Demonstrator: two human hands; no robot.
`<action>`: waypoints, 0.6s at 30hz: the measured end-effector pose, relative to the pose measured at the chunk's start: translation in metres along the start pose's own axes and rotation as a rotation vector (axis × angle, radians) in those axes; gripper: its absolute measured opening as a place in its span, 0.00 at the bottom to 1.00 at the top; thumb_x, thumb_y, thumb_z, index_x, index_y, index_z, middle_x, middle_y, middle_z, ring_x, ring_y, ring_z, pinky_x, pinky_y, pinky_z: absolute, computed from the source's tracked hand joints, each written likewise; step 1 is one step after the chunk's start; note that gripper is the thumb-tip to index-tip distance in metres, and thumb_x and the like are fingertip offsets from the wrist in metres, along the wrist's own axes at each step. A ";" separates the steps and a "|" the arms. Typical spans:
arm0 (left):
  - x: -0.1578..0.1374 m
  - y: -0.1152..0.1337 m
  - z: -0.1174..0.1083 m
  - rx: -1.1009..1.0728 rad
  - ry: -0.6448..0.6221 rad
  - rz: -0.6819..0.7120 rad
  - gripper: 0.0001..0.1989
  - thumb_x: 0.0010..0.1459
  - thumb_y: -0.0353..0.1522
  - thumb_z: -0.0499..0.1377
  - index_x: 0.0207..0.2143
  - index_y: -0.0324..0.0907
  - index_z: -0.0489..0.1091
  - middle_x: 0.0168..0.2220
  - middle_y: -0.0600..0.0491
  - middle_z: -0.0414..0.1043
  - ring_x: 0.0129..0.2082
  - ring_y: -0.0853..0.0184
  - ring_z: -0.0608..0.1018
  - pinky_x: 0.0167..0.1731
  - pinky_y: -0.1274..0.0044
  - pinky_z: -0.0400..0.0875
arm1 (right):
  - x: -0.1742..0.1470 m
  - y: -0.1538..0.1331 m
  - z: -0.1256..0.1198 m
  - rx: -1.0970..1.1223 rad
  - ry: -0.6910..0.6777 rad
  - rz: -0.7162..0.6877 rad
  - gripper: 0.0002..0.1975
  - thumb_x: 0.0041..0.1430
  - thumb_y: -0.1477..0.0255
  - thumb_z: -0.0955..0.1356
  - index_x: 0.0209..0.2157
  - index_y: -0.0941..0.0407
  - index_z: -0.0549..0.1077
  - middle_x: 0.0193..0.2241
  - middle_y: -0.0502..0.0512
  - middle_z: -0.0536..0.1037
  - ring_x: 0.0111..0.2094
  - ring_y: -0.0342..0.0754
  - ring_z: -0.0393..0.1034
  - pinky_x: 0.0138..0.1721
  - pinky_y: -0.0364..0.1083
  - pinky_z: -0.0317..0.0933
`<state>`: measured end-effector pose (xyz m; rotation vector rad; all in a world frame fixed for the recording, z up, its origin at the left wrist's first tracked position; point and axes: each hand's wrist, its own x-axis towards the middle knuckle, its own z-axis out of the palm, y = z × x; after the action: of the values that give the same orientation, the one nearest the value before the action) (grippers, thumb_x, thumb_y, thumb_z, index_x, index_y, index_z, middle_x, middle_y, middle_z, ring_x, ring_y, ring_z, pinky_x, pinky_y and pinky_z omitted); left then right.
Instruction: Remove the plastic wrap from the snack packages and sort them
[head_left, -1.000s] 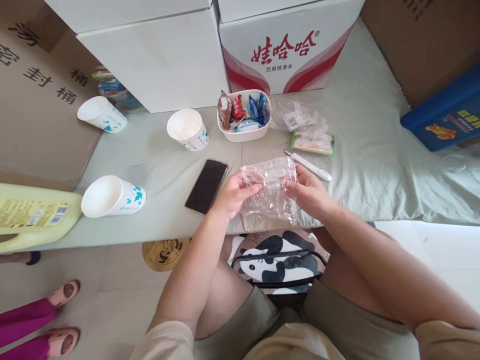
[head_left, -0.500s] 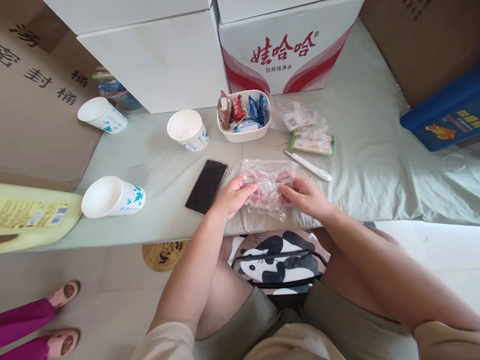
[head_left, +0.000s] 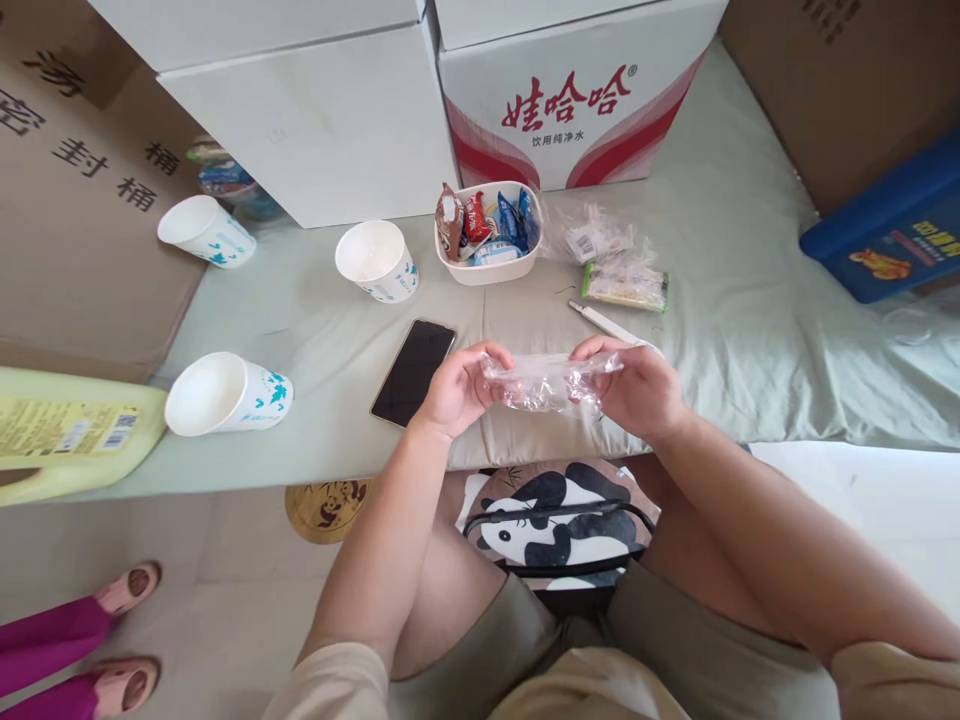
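Note:
A clear, crinkled plastic bag (head_left: 546, 384) is stretched between my two hands above the front of the cloth-covered surface. My left hand (head_left: 466, 388) pinches its left end, and my right hand (head_left: 639, 388) grips the right end. Behind my right hand lies a white pen-like tool (head_left: 604, 322), partly covered by the fingers. To the left of my left hand is a black phone (head_left: 413, 372), lying flat. Farther back stands a white tub (head_left: 487, 272) holding several wrapped snacks.
Paper cups (head_left: 375, 262) stand on the left, one beside a yellow jug (head_left: 82, 430). Clear wrappers (head_left: 600, 235) and a green-edged packet (head_left: 626, 287) lie right of the tub. White cartons (head_left: 300, 130) line the back. A blue container (head_left: 885, 230) is at right. Another person's feet (head_left: 127, 640) show lower left.
The bag has gone from lying spread out to being pulled into a narrow band between my hands. My right hand has shifted right and now covers part of the white tool.

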<state>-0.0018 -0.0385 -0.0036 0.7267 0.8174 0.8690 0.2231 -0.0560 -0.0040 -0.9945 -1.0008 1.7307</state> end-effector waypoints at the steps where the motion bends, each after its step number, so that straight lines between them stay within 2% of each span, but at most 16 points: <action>1: 0.001 0.000 0.001 0.018 0.015 0.010 0.20 0.47 0.48 0.66 0.25 0.40 0.72 0.24 0.55 0.69 0.22 0.72 0.74 0.24 0.77 0.73 | 0.000 0.001 -0.001 -0.035 0.001 0.004 0.24 0.54 0.46 0.65 0.29 0.53 0.73 0.22 0.53 0.70 0.24 0.49 0.65 0.27 0.49 0.62; 3: 0.002 -0.001 0.001 0.102 0.040 0.037 0.19 0.47 0.47 0.67 0.26 0.40 0.71 0.24 0.56 0.67 0.22 0.73 0.71 0.23 0.79 0.70 | 0.002 0.003 -0.002 -0.145 0.025 0.010 0.28 0.56 0.42 0.63 0.27 0.54 0.73 0.21 0.53 0.69 0.23 0.48 0.64 0.26 0.48 0.59; 4: 0.002 -0.003 0.001 0.150 0.049 0.050 0.17 0.46 0.45 0.68 0.27 0.40 0.71 0.24 0.57 0.67 0.22 0.74 0.70 0.23 0.80 0.68 | 0.003 0.005 -0.002 -0.202 0.039 0.010 0.27 0.56 0.43 0.65 0.26 0.54 0.72 0.21 0.53 0.69 0.23 0.46 0.63 0.26 0.47 0.58; 6: 0.004 -0.006 -0.001 0.232 0.079 0.077 0.16 0.45 0.38 0.69 0.35 0.42 0.71 0.26 0.59 0.68 0.23 0.74 0.71 0.25 0.81 0.67 | 0.005 0.009 -0.003 -0.269 0.060 0.008 0.21 0.53 0.49 0.71 0.29 0.54 0.71 0.23 0.50 0.70 0.23 0.44 0.62 0.26 0.46 0.57; 8: 0.007 -0.010 -0.004 0.308 0.165 0.133 0.21 0.45 0.33 0.68 0.43 0.44 0.69 0.30 0.58 0.70 0.27 0.73 0.74 0.30 0.80 0.69 | 0.006 0.012 -0.003 -0.261 0.083 0.006 0.20 0.49 0.58 0.75 0.37 0.53 0.69 0.26 0.47 0.72 0.24 0.43 0.64 0.28 0.45 0.59; 10: 0.011 -0.014 -0.008 0.414 0.302 0.253 0.24 0.44 0.31 0.67 0.46 0.45 0.67 0.37 0.55 0.72 0.35 0.70 0.76 0.36 0.78 0.71 | 0.008 0.015 -0.005 -0.250 0.142 -0.016 0.25 0.47 0.62 0.76 0.44 0.50 0.65 0.28 0.46 0.73 0.25 0.44 0.66 0.28 0.45 0.60; 11: 0.012 -0.015 -0.010 0.474 0.367 0.330 0.23 0.44 0.30 0.66 0.45 0.45 0.67 0.39 0.53 0.72 0.38 0.69 0.77 0.38 0.77 0.72 | 0.008 0.016 -0.006 -0.272 0.186 -0.035 0.26 0.46 0.64 0.76 0.44 0.50 0.65 0.29 0.46 0.73 0.25 0.44 0.66 0.28 0.45 0.60; 13: 0.013 -0.016 -0.011 0.582 0.456 0.473 0.18 0.46 0.31 0.66 0.42 0.45 0.68 0.41 0.52 0.71 0.43 0.67 0.76 0.42 0.76 0.71 | 0.009 0.016 -0.008 -0.369 0.266 -0.072 0.20 0.47 0.65 0.75 0.39 0.51 0.66 0.28 0.46 0.73 0.26 0.44 0.65 0.29 0.45 0.58; 15: 0.012 -0.017 -0.009 0.662 0.470 0.539 0.12 0.50 0.34 0.65 0.37 0.44 0.68 0.37 0.53 0.71 0.40 0.68 0.75 0.41 0.76 0.70 | 0.008 0.015 -0.008 -0.481 0.317 -0.099 0.13 0.48 0.65 0.74 0.32 0.53 0.68 0.26 0.47 0.71 0.25 0.43 0.63 0.29 0.45 0.57; 18: 0.008 -0.020 -0.001 0.716 0.353 0.494 0.11 0.54 0.38 0.65 0.37 0.43 0.70 0.35 0.53 0.73 0.36 0.68 0.76 0.39 0.75 0.71 | 0.005 0.013 -0.005 -0.615 0.323 -0.203 0.09 0.51 0.67 0.72 0.28 0.53 0.69 0.26 0.49 0.72 0.28 0.46 0.64 0.34 0.47 0.59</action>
<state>0.0081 -0.0407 -0.0230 1.4717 1.3207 1.1742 0.2224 -0.0542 -0.0187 -1.4426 -1.3929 1.0595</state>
